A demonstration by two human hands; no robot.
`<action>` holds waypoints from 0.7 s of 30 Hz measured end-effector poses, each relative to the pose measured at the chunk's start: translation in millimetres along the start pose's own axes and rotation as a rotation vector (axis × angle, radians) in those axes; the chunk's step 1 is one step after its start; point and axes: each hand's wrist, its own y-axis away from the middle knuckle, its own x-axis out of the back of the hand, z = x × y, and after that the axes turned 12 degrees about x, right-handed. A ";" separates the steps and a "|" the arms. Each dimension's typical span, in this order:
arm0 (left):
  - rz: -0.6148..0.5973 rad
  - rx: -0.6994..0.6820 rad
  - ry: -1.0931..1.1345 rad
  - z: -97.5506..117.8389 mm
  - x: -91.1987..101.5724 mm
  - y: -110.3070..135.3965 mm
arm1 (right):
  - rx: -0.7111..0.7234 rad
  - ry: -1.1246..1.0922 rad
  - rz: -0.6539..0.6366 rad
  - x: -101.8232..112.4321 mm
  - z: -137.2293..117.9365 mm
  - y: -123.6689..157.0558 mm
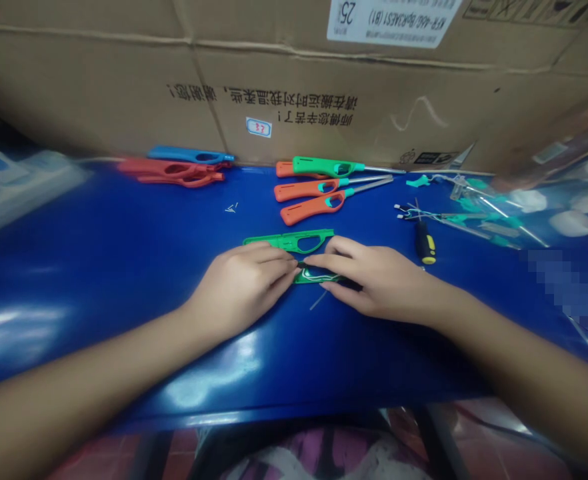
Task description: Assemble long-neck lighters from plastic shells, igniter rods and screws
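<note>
Both hands meet over an opened green lighter half (310,277) with a thin white wire inside it. My left hand (247,283) is closed on its left end, fingertips pressed together by a small dark part. My right hand (369,273) grips its right end between thumb and fingers. Just behind them lies the other green lighter shell half (289,240), with a looped trigger opening, partly covered by my left fingers. A thin clear strip (318,300) pokes out below my right thumb.
Orange lighters (307,210) and a green lighter (319,165) with metal barrels lie behind. Red shells (174,175) and a blue shell (189,155) lie left. A screwdriver (425,243) and loose barrel parts (474,217) lie right. A cardboard box (124,100) walls the back.
</note>
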 end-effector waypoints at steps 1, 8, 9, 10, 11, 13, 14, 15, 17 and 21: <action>-0.001 0.019 0.020 0.1 0.4 -0.3 | 0.000 0.005 0.001 -0.2 -0.1 0.0; -0.042 0.209 0.222 -1.1 9.2 -5.0 | 0.013 0.009 0.000 -0.8 0.4 1.1; -0.053 0.210 0.229 -1.9 10.3 -5.3 | 0.014 0.012 -0.006 -0.7 0.5 1.3; -0.063 0.203 0.228 -2.7 11.3 -5.6 | 0.015 0.016 -0.012 -0.5 0.6 1.4; -0.068 0.195 0.222 -3.4 12.0 -5.6 | 0.017 0.021 -0.017 -0.3 0.5 1.5; -0.059 0.179 0.203 -4.1 13.4 -5.3 | 0.023 0.034 -0.025 0.1 0.3 1.6; -0.052 0.174 0.193 -4.1 14.0 -5.1 | 0.026 0.039 -0.029 0.2 0.2 1.7; -0.044 0.171 0.181 -4.1 14.7 -4.9 | 0.028 0.043 -0.029 0.2 0.0 1.9; -0.035 0.152 0.148 -3.4 16.3 -4.4 | 0.028 0.044 -0.022 -0.1 0.1 2.4; -0.099 0.035 -0.030 1.6 19.7 -3.1 | 0.046 0.058 0.003 -1.4 1.3 3.6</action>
